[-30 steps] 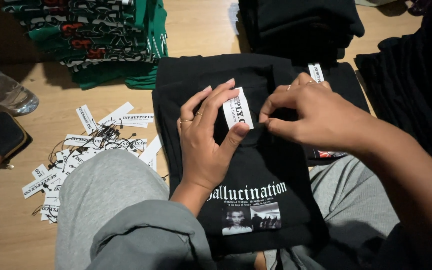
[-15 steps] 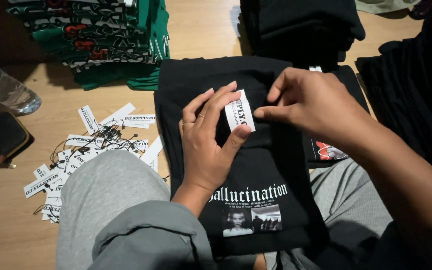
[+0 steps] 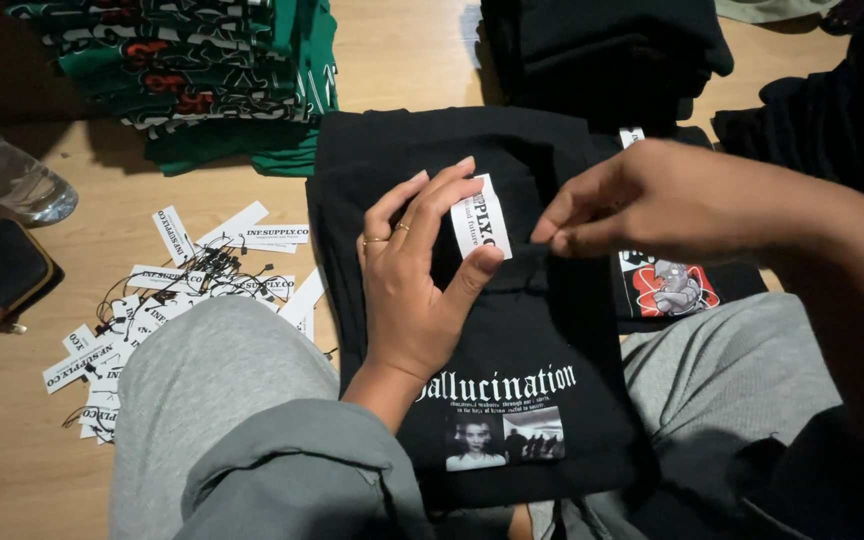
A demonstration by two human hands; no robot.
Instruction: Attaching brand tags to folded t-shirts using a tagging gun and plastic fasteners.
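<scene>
1. The folded black shirt [image 3: 512,330] lies across the person's lap, white lettering and small photo prints at its near end; I place everything else from it.
2. The left hand [image 3: 417,275] rests on the middle of the shirt, fingers and thumb clamped on a white paper tag [image 3: 480,216] held upright.
3. The right hand [image 3: 652,200] hovers just right of the tag, fingertips pinched together on what looks like a thin black string; I cannot tell for sure.
4. This looks like the tagging step. The next move seems to call for fine, steady pinching.
5. Left of the shirt lies a heap of loose tags [image 3: 172,290]; beyond it, a green shirt stack [image 3: 212,70].
</scene>
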